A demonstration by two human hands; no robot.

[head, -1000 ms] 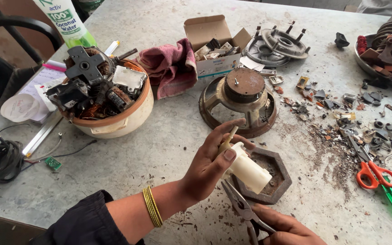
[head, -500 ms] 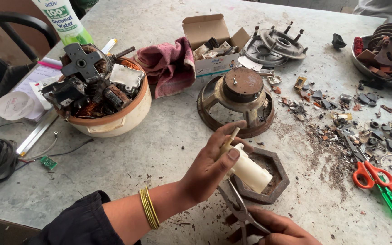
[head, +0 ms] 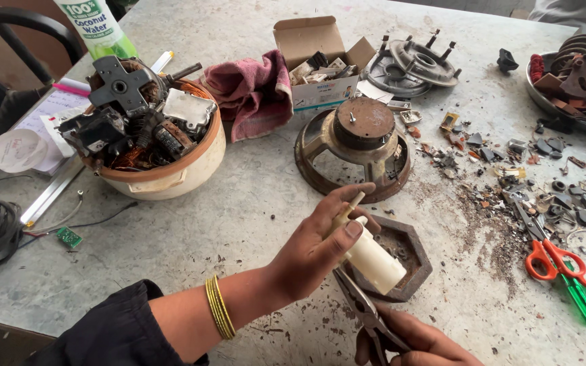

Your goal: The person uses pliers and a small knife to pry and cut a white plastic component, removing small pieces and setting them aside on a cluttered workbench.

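White plastic cylinder [head: 373,259] sits gripped in the left hand [head: 313,251], right hand [head: 415,342] clasping pliers [head: 364,313] beneath it.

Two hands work at the near edge of the table [head: 252,203]: the left hand [head: 310,254] and the right hand [head: 418,342]. One cream cylinder [head: 374,261] and one pair of pliers [head: 367,315] are with them. One hexagonal tray [head: 412,254] lies beside them. One rusty speaker frame [head: 354,146] sits mid-table. One bowl of scrap parts [head: 171,173], one pink cloth [head: 252,95], one open cardboard box [head: 317,64] and one bottle [head: 96,27] stand toward the far left. One pair of orange scissors [head: 554,257] and one green screwdriver [head: 584,301] lie at the right edge.
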